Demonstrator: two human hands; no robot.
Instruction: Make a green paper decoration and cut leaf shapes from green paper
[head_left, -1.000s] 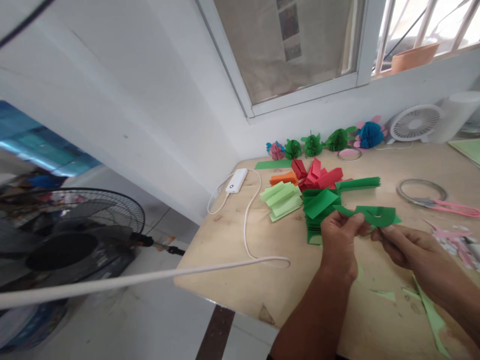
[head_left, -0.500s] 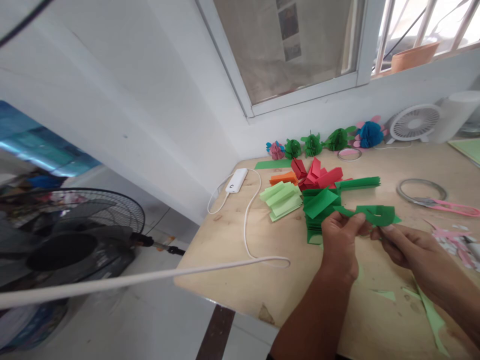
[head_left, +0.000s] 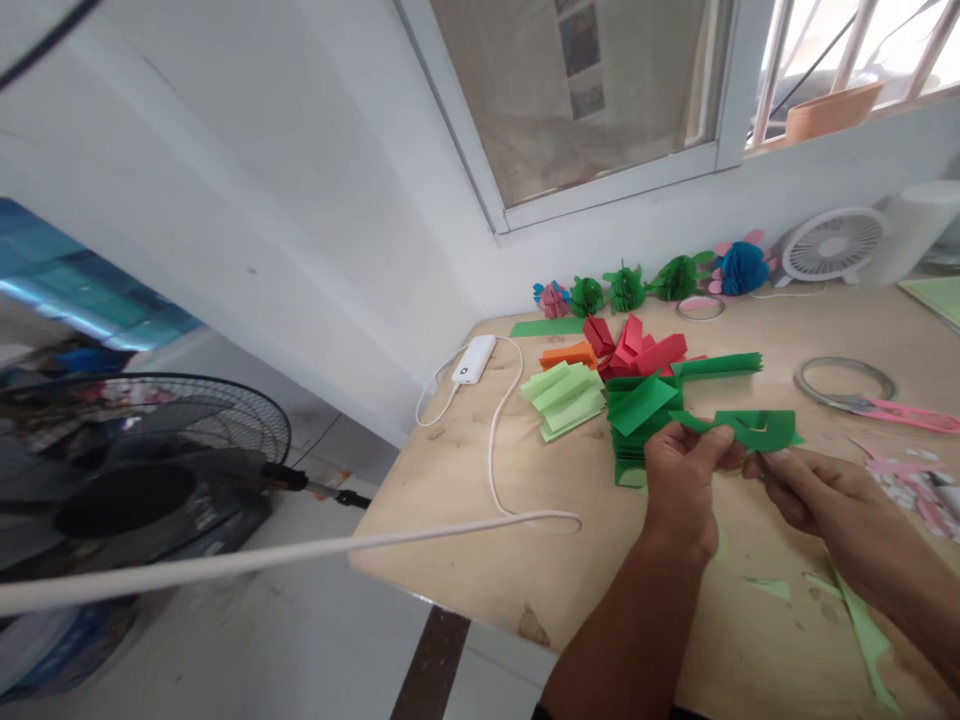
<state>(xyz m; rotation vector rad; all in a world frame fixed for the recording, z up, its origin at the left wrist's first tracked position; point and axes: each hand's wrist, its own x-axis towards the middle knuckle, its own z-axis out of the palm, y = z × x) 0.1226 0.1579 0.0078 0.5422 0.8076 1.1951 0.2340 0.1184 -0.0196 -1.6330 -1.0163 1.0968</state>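
Note:
A dark green piece of paper [head_left: 776,428] with a notch in it is held above the table between my two hands. My left hand [head_left: 684,485] pinches its left part between thumb and fingers. My right hand [head_left: 821,490] is closed at its lower edge, thumb on top; its curled fingers hide whatever else may be in them. Just left of my left hand lies a stack of folded green paper [head_left: 637,415]. Close by are folded light green papers [head_left: 566,400], red folded papers [head_left: 645,350] and an orange folded paper [head_left: 568,355].
Several paper honeycomb figures [head_left: 626,288] line the wall beside a small white fan [head_left: 836,245]. Pink-handled scissors [head_left: 911,414] and paper scraps [head_left: 919,490] lie on the right. A white power bank [head_left: 474,360] with a cable [head_left: 491,450] sits at left, near a floor fan [head_left: 135,490].
The right end of the green paper has tipped slightly and shows a straighter, squarer outline. Both hands stay nearly where they were.

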